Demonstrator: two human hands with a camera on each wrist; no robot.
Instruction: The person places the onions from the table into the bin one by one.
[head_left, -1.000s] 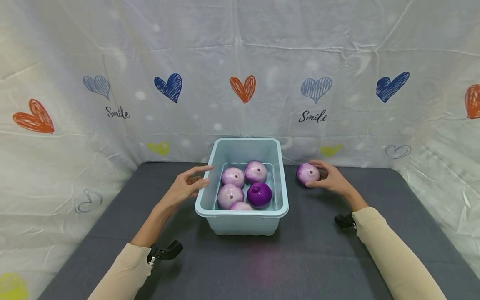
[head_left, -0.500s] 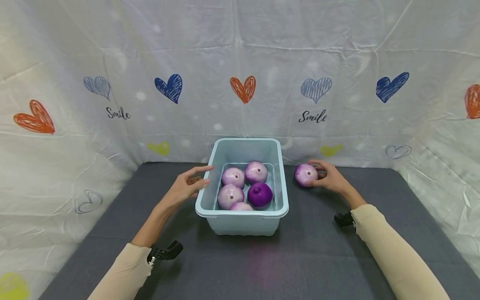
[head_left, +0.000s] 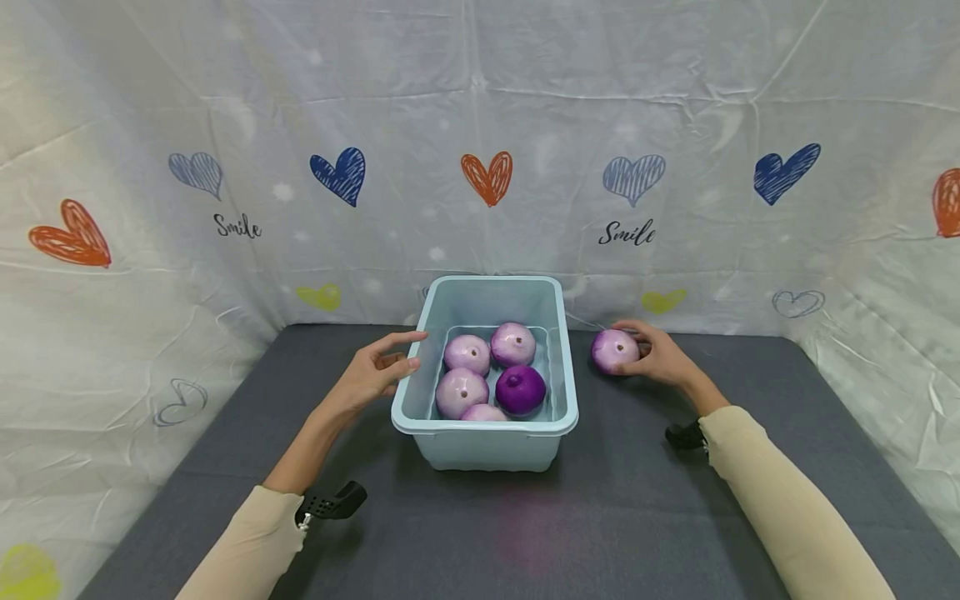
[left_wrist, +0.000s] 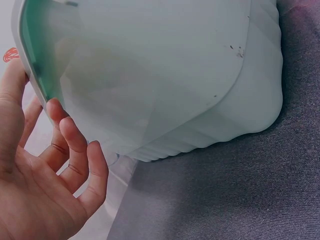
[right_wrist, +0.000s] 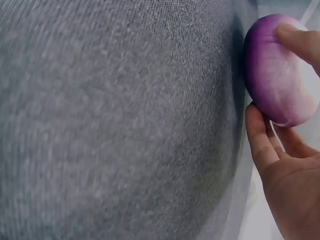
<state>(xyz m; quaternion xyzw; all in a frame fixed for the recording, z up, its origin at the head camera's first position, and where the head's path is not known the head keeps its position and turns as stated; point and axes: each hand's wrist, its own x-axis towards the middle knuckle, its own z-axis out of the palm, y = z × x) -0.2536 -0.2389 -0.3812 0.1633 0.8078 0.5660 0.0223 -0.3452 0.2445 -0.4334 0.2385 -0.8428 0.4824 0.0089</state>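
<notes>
At the table's back right, my right hand [head_left: 660,357] grips a purple-and-white onion [head_left: 615,352], thumb on the near side and fingers round the far side. In the right wrist view the thumb presses the onion [right_wrist: 275,75] from above and the fingertips touch it from below. My left hand [head_left: 367,375] is at the left rim of a light blue plastic bin [head_left: 487,446], with thumb and forefinger tips at the rim. Its other fingers [left_wrist: 75,150] bend loosely outside the wall. Inside the bin lie several pale purple onions [head_left: 461,393] and one dark purple onion [head_left: 521,390].
The bin stands on a dark grey tablecloth [head_left: 600,517], close to the back edge. Behind and on both sides hangs a white sheet [head_left: 480,75] printed with hearts. Each wrist carries a black strap [head_left: 333,502].
The onion at the right shifts slightly left, then slightly back right, with the right hand on it. The left hand and the bin stay put.
</notes>
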